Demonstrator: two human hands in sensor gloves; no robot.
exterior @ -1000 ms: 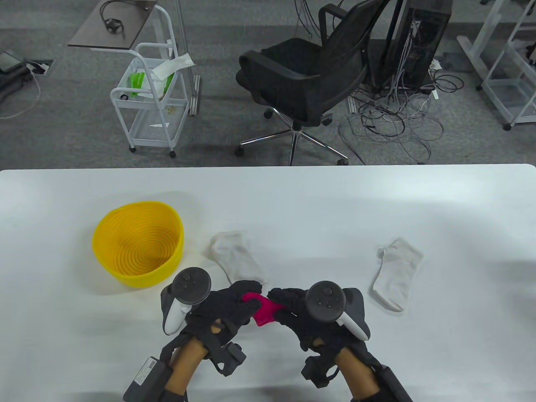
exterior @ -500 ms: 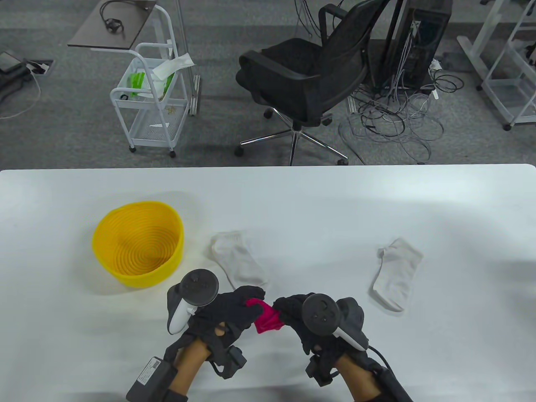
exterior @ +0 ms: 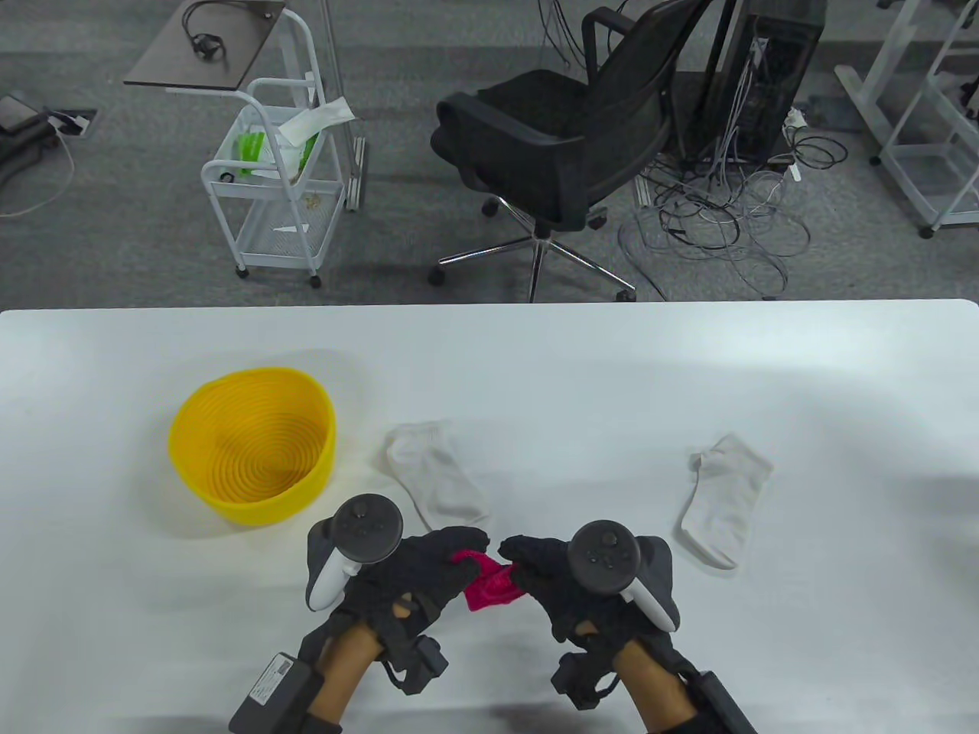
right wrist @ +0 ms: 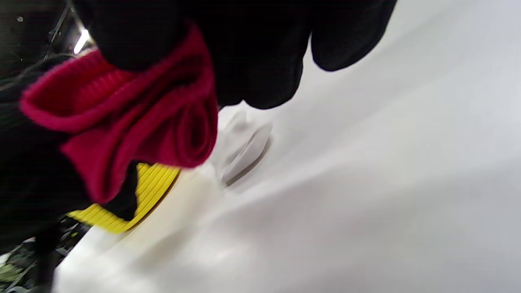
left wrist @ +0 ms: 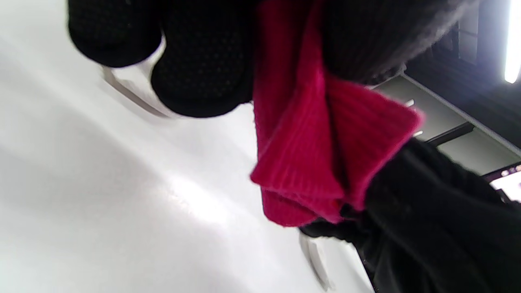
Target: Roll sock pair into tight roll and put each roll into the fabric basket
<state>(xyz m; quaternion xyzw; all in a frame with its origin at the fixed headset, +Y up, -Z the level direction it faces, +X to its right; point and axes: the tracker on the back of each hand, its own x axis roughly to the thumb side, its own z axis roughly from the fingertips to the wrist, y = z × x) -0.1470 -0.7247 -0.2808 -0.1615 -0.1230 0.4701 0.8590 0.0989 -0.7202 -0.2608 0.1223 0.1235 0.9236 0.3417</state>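
Observation:
Both hands hold a rolled magenta sock pair [exterior: 489, 585] just above the table's near middle. My left hand [exterior: 428, 569] grips its left side and my right hand [exterior: 539, 569] grips its right side. Up close, the left wrist view shows the ribbed cuff of the magenta sock [left wrist: 325, 158] spread between dark fingers [left wrist: 203, 69]. In the right wrist view the magenta roll [right wrist: 154, 114] shows its coiled end. The yellow basket [exterior: 191, 428] stands empty at the left. One white sock [exterior: 436, 474] lies flat beside the basket, another white sock [exterior: 723, 501] to the right.
The white table [exterior: 535, 367] ends at a far edge, beyond which stand a black office chair [exterior: 566, 130], a white cart [exterior: 279, 183] and loose cables [exterior: 719, 214] on the floor. The yellow basket rim [right wrist: 150, 187] shows behind the roll.
Both hands have shifted slightly nearer with the magenta sock, and their fingers have worked the cuff; less of the sock shows between them now.

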